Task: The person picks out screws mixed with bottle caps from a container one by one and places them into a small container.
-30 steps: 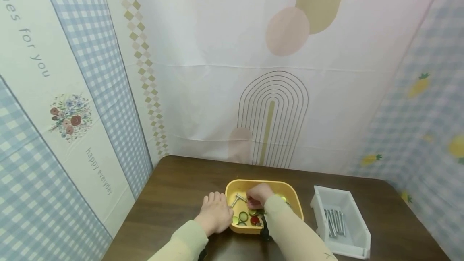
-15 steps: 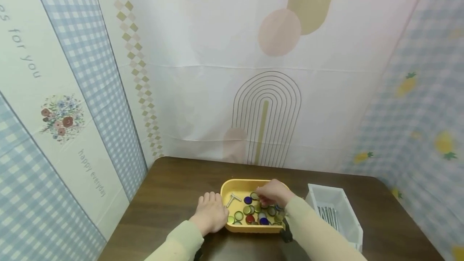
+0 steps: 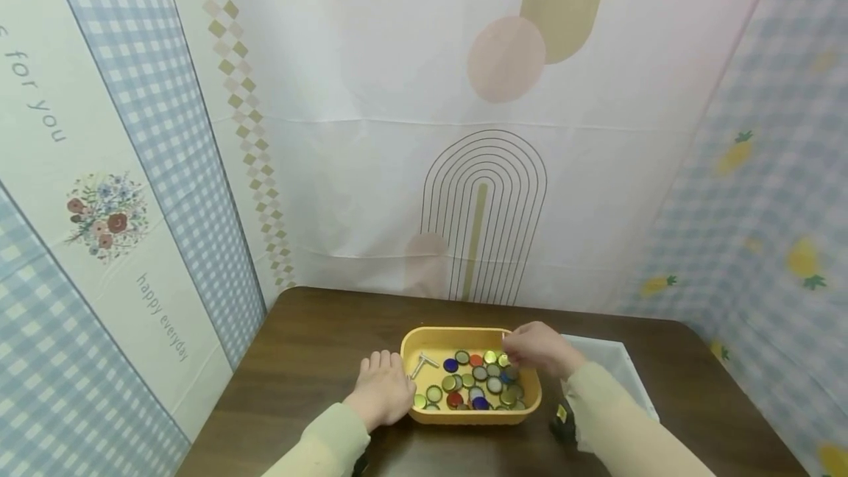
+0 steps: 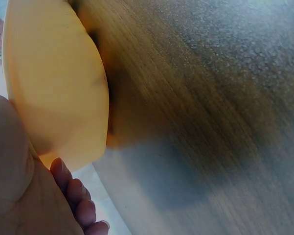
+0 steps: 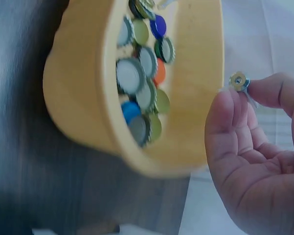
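Note:
A yellow plastic bin (image 3: 470,418) stands on the table with several bottle caps (image 3: 493,385) in it, gold, red, blue and grey. Two silver bolts (image 3: 424,364) lie in its left part. My left hand (image 3: 383,389) rests against the bin's left side, fingers stretched forward; the left wrist view shows its fingertips (image 4: 74,188) by the bin's outer wall. Over the bin's right rim, my right hand (image 3: 542,348) pinches a silver bolt between thumb and fingers. The head of that bolt (image 5: 239,82) faces the right wrist camera; its shank is mostly hidden.
A white open tray (image 3: 619,366) stands right of the yellow bin, partly covered by my right forearm. The brown wooden table (image 3: 338,319) meets a patterned cloth backdrop (image 3: 358,190) behind, with checked cloth at both sides.
My right hand has risen out of the bin and moved right to its rim, carrying the bolt and uncovering the bottle caps. The left hand stays at the bin's left side.

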Action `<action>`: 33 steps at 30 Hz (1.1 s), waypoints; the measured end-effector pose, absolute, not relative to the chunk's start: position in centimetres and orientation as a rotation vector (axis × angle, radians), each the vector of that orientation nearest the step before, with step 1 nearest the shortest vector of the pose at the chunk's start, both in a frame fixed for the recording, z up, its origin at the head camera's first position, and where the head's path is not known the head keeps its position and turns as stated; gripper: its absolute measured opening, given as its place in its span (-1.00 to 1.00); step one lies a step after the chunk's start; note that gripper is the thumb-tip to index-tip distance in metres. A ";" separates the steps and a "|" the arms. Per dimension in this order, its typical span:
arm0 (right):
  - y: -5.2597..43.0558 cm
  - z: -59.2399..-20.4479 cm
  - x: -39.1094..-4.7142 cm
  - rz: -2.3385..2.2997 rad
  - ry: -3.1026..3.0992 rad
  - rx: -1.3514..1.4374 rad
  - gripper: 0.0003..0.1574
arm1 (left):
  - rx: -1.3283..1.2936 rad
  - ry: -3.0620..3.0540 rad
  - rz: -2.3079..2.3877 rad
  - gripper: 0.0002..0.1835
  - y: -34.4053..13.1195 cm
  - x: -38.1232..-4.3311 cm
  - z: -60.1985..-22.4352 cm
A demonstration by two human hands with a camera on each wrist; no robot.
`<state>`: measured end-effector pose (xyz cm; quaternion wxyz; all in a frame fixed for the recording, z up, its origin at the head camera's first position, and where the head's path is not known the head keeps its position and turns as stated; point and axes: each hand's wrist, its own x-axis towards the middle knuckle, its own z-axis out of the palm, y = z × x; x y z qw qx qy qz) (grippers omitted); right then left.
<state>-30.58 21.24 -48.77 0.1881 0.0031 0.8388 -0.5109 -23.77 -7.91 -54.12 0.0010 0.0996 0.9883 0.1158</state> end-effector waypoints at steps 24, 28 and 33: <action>33.4 -47.7 -28.0 -1.369 2.257 0.020 -0.87 | 0.359 3.090 0.391 -0.72 -8.5 -22.9 -54.1; 34.5 -48.0 -27.5 -1.337 2.286 0.076 -0.83 | 0.371 3.099 0.386 -0.71 -8.6 -22.9 -54.3; 34.6 -48.4 -27.1 -1.254 2.361 0.156 -0.79 | 0.383 3.108 0.356 -0.69 -9.0 -23.0 -54.4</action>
